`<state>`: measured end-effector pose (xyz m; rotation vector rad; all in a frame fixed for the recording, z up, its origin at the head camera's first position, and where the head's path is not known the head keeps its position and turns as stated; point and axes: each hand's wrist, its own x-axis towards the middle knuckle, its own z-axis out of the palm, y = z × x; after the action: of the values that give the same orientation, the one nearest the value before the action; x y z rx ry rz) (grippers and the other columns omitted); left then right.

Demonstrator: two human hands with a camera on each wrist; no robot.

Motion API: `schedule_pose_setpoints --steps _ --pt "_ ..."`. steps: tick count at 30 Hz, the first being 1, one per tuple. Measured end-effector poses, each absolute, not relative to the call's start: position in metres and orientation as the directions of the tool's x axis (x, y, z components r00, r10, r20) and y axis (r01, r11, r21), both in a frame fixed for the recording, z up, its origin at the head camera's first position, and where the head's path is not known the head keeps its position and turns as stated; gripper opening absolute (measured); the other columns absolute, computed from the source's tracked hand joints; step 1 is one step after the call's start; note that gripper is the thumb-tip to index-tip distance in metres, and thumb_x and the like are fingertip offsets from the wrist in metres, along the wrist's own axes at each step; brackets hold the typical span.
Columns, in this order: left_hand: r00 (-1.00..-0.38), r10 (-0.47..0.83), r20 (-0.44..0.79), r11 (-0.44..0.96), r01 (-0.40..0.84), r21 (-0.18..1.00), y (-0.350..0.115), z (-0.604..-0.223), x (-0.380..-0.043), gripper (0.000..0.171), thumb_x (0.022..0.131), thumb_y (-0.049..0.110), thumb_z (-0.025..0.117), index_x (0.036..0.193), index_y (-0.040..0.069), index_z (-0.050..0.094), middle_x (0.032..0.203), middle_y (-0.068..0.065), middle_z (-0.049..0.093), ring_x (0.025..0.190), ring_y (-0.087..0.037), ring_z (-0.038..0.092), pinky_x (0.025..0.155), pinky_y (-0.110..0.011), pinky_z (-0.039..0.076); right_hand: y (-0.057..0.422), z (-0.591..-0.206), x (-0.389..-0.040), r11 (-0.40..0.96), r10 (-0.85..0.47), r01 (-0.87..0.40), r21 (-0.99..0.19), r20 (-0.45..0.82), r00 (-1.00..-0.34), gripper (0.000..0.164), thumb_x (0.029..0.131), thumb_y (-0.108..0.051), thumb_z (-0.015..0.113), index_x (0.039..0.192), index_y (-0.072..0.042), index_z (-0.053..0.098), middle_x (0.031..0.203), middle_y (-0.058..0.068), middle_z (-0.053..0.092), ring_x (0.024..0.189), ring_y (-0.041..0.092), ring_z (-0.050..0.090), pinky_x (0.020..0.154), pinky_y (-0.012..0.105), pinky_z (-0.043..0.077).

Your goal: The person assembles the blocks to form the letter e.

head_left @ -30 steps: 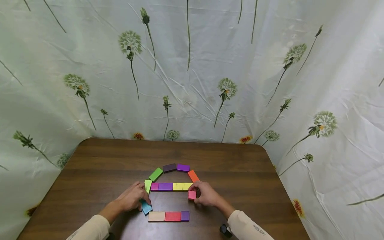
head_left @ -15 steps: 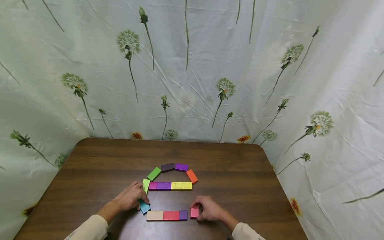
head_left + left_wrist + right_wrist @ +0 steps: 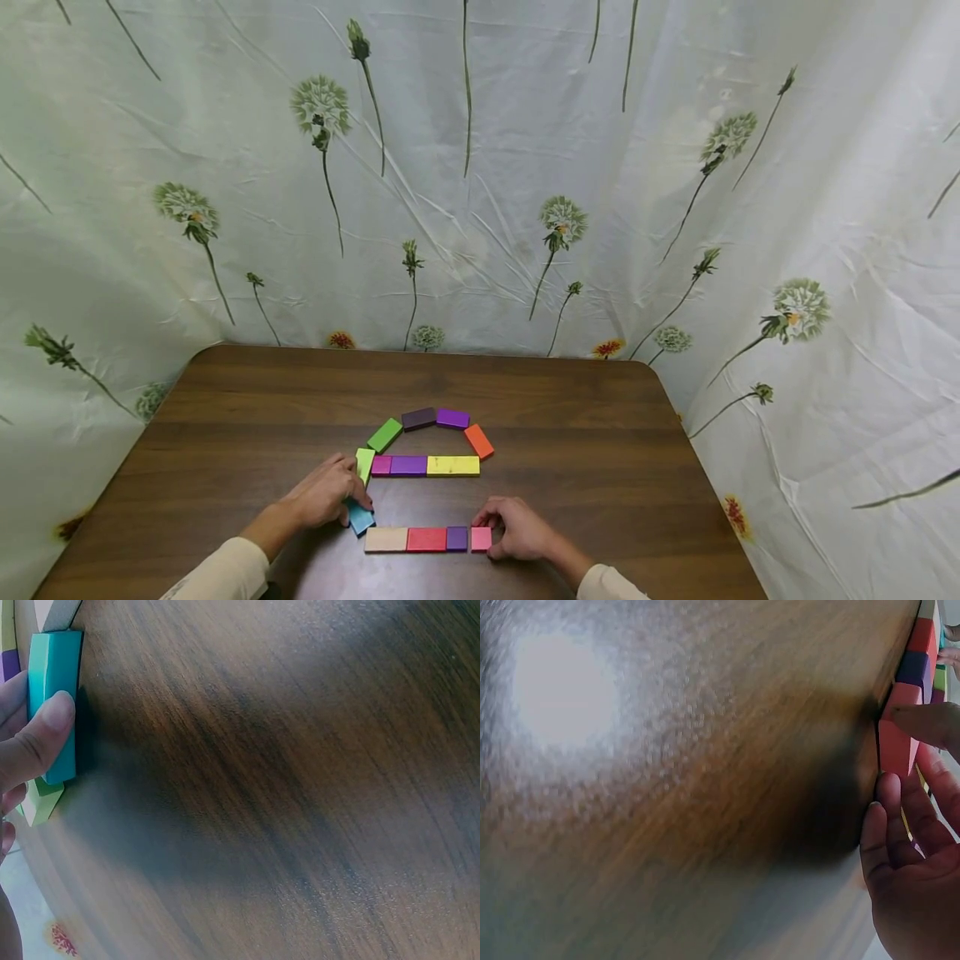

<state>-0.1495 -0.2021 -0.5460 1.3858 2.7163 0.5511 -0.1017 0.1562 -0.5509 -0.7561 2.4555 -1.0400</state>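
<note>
My left hand (image 3: 327, 493) pinches a light blue block (image 3: 362, 518), thumb on its near side in the left wrist view. The blue block slants between a lime green block (image 3: 364, 464) and a beige block (image 3: 386, 540). My right hand (image 3: 520, 528) grips a small pink block (image 3: 481, 539) between thumb and fingers, at the right end of the front row. That row runs from beige through a red block (image 3: 427, 540) to a small dark purple block (image 3: 457, 539). A thin gap shows between purple and pink in the head view. My left fingers partly cover the lime block.
Behind lies a row of magenta (image 3: 381, 466), purple (image 3: 408, 466) and yellow (image 3: 453, 466) blocks. A green block (image 3: 385, 435), a dark block (image 3: 418, 419), a violet block (image 3: 453, 418) and an orange block (image 3: 478, 442) arc above it. A flowered curtain hangs behind the wooden table (image 3: 585, 433).
My right hand has carried the pink block from beside the yellow block toward the front, then slightly left, up close to the dark purple block. The left hand keeps its place on the blue block.
</note>
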Motion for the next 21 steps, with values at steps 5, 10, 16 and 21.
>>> schedule_pose_setpoints --steps 5,10,16,21 --pt "-0.605 0.788 0.115 0.54 0.769 0.342 -0.2014 -0.5454 -0.1485 0.03 0.062 0.007 0.083 0.088 0.021 0.079 0.086 0.017 0.069 0.075 -0.005 0.039 0.069 -0.029 0.031 0.1551 -0.5527 -0.1005 0.564 -0.61 -0.353 -0.747 -0.089 -0.788 0.034 0.063 0.001 0.079 0.094 -0.009 0.07 0.081 -0.014 0.055 0.075 -0.004 0.047 0.067 0.016 0.041" --pt "-0.598 0.79 0.132 0.535 0.779 0.328 -0.2017 -0.5463 -0.1486 0.031 0.061 0.007 0.083 0.088 0.021 0.079 0.085 0.018 0.069 0.074 -0.005 0.039 0.068 -0.027 0.03 0.1542 -0.5554 -0.0998 0.561 -0.608 -0.357 -0.747 -0.079 -0.79 0.034 0.062 0.0 0.078 0.095 -0.009 0.071 0.082 -0.014 0.056 0.076 -0.004 0.047 0.068 0.016 0.041" --pt "-0.6 0.789 0.134 0.54 0.78 0.315 -0.2026 -0.5486 -0.1493 0.03 0.061 0.007 0.082 0.087 0.021 0.079 0.085 0.019 0.069 0.073 -0.004 0.038 0.068 -0.026 0.029 0.1526 -0.5555 -0.0991 0.563 -0.603 -0.351 -0.748 -0.081 -0.793 0.035 0.063 -0.001 0.079 0.096 -0.01 0.071 0.084 -0.014 0.057 0.077 -0.004 0.048 0.069 0.016 0.042" --pt "-0.585 0.796 0.155 0.524 0.795 0.307 -0.2029 -0.5491 -0.1494 0.031 0.059 0.006 0.081 0.087 0.022 0.079 0.084 0.019 0.068 0.073 -0.004 0.038 0.067 -0.026 0.028 0.1522 -0.5528 -0.0981 0.548 -0.604 -0.331 -0.768 -0.09 -0.792 0.035 0.064 0.0 0.079 0.097 -0.01 0.071 0.086 -0.012 0.058 0.078 -0.002 0.049 0.07 0.017 0.042"
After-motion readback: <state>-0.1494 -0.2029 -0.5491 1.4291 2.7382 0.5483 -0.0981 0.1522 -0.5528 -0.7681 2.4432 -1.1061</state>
